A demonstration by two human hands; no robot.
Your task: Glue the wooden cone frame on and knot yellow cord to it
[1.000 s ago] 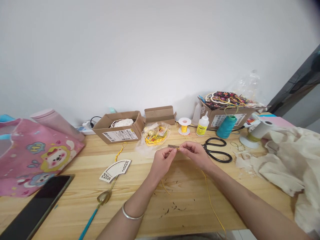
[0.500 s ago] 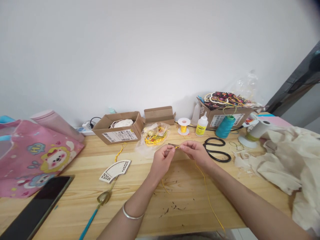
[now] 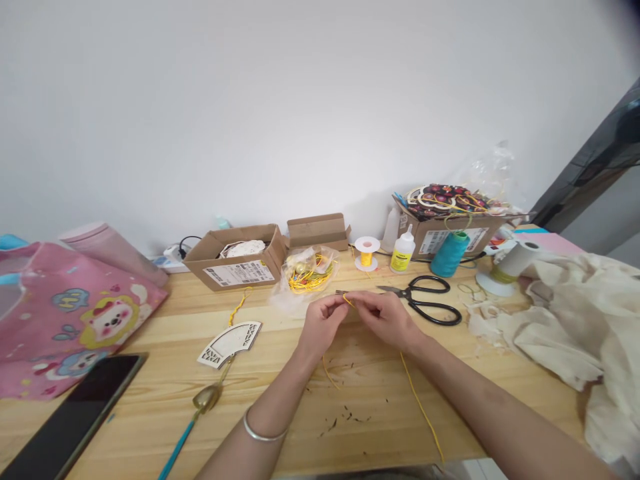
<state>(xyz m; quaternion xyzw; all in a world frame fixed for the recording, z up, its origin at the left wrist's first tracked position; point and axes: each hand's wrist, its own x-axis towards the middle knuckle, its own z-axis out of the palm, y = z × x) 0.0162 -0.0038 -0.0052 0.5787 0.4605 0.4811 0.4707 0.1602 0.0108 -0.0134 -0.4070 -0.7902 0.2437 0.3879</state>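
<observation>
My left hand (image 3: 321,328) and my right hand (image 3: 389,323) meet over the middle of the wooden table, fingertips almost touching. Both pinch a thin yellow cord (image 3: 419,400). A small loop of it shows between the fingers, beside the tip of a short dark, thin piece that I cannot identify. One cord end hangs below my left hand; a longer length runs from under my right wrist to the table's front edge. Black-handled scissors (image 3: 434,317) lie just right of my right hand.
Behind my hands are a plastic bag of yellow cords (image 3: 313,273), a cord spool (image 3: 367,257), a glue bottle (image 3: 402,252) and teal thread (image 3: 450,255). A fan-shaped ornament (image 3: 230,343) and phone (image 3: 75,413) lie left, cream cloth (image 3: 565,327) right.
My right hand has shifted slightly left, closer to my left hand, uncovering the scissor blades. The cord between the fingers now forms a small loop.
</observation>
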